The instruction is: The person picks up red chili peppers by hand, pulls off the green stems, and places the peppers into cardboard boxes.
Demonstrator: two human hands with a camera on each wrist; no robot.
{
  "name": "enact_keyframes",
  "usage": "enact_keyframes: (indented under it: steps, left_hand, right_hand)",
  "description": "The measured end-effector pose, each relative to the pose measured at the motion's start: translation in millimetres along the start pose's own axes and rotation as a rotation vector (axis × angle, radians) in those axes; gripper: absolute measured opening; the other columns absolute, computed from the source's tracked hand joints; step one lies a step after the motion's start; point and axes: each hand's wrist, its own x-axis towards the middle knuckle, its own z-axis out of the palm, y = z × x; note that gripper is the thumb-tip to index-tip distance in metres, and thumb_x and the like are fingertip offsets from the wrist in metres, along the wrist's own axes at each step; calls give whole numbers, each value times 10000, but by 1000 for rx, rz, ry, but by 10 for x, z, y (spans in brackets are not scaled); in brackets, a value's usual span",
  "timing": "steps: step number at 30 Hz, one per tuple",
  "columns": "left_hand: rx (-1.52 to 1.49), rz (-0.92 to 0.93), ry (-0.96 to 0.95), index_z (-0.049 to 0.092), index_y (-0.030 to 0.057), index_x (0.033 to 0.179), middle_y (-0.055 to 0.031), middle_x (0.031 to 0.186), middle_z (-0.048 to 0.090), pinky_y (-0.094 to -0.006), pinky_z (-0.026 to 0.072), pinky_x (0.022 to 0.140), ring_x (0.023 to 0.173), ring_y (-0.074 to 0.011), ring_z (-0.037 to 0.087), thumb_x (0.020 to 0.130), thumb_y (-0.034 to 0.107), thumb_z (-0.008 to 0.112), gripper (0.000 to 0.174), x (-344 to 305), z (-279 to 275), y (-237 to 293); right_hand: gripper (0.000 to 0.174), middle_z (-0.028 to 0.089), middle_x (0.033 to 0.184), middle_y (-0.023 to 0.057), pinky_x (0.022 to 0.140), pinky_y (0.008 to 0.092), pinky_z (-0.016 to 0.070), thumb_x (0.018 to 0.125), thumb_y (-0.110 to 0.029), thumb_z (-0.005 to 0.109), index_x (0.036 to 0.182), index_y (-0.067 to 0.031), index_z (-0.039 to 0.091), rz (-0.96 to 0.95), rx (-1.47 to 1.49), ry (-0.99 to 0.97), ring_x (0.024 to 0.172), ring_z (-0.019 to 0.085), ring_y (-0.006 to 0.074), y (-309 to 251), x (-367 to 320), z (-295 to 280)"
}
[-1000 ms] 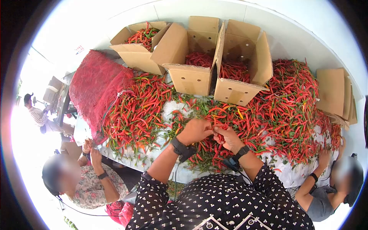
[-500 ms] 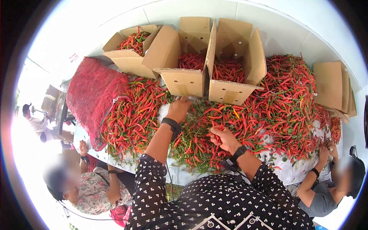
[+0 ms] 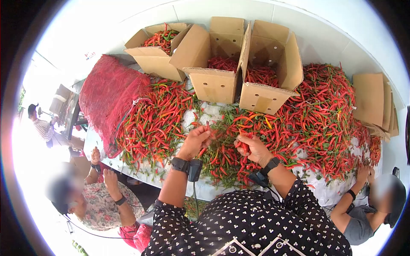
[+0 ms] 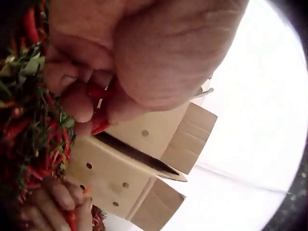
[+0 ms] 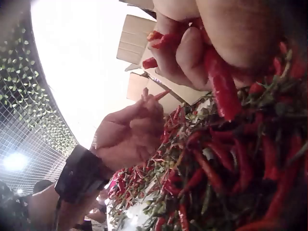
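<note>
My left hand (image 3: pixel 194 143) pinches a red chili between thumb and fingers above the pile's green-stemmed middle part; the left wrist view shows red chili pieces (image 4: pixel 100 126) at its curled fingertips. To the right, my right hand (image 3: pixel 255 150) is curled round several red chilies, whose ends stick out of the fist in the right wrist view, one large red chili (image 5: pixel 222 89) pointing down. The two hands are apart, both over the heap of red chilies (image 3: pixel 171 119) and loose green stems.
Three open cardboard boxes holding chilies, one in front (image 3: pixel 262 99), stand behind the heap. Red netting (image 3: pixel 109 96) lies at the left, folded cardboard (image 3: pixel 368 96) at the far right. One person sits at the left (image 3: pixel 111 207), another at the right (image 3: pixel 361 222).
My left hand went from beside my right hand out toward the boxes, then came back nearer and now pinches a chili. My right hand stays in about the same place, still gripping chilies.
</note>
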Motion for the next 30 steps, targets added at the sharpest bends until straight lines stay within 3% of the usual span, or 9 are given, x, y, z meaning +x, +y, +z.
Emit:
enact_keyframes:
  steps: [7,11,13,15,17,18,20,24,30]
  left_hand:
    - [-198,56,-132,539,69,934,-15,808,616,-185,376,541,589,-57,470,896,145,494,95,-223,394,-56]
    - [228,125,-81,535,25,912,-43,786,612,-233,428,575,634,-84,515,862,117,525,106,-281,583,-48]
    - [662,232,60,524,-8,914,-83,761,599,-288,458,591,641,-132,545,826,102,545,142,-318,669,-23]
    - [686,291,106,506,-19,968,-112,738,582,-328,471,604,657,-177,576,799,88,548,204,-338,724,-55]
    - [615,429,42,482,-7,1096,-72,728,610,-268,448,547,615,-122,573,829,57,488,274,-364,763,-49]
    - [613,430,45,482,-7,1096,-72,728,610,-268,448,547,615,-122,573,829,57,488,274,-395,770,-3]
    - [479,197,-54,408,-1,1228,-79,746,607,-255,448,531,613,-121,584,856,45,440,376,-449,772,118]
    - [405,120,-68,361,8,1289,-73,734,603,-242,448,502,564,-109,570,899,64,401,396,-427,713,81]
    - [648,276,-182,285,49,1361,-67,737,609,-239,453,488,528,-111,555,902,90,415,479,-489,767,199]
  right_hand:
    - [132,606,749,28,401,177,293,839,-165,618,926,-71,589,45,-92,34,529,495,60,21,-83,221]
    - [121,596,712,2,398,176,288,826,-176,639,898,-87,601,58,-124,66,519,491,56,25,-145,312]
    - [114,585,682,-22,393,181,291,817,-190,654,875,-101,610,29,-233,111,506,489,48,29,-152,329]
    - [111,584,681,-27,391,184,293,815,-185,656,875,-104,610,9,-254,73,498,485,45,14,-164,373]
    - [109,582,680,-33,389,188,295,813,-181,659,874,-106,610,-9,-273,35,491,481,42,36,-142,350]
    - [96,584,679,-33,387,189,299,818,-169,651,874,-104,609,-34,-300,57,486,480,45,54,-114,321]
    - [83,585,677,-34,385,191,303,822,-158,644,874,-103,608,-56,-329,80,481,479,47,84,-95,245]
    - [61,591,700,-27,406,186,334,838,-131,617,876,-86,604,-32,-252,68,486,483,54,10,-183,348]
    - [86,586,707,-18,436,182,358,842,-136,612,892,-69,596,-52,-291,21,508,487,49,-11,-234,480]
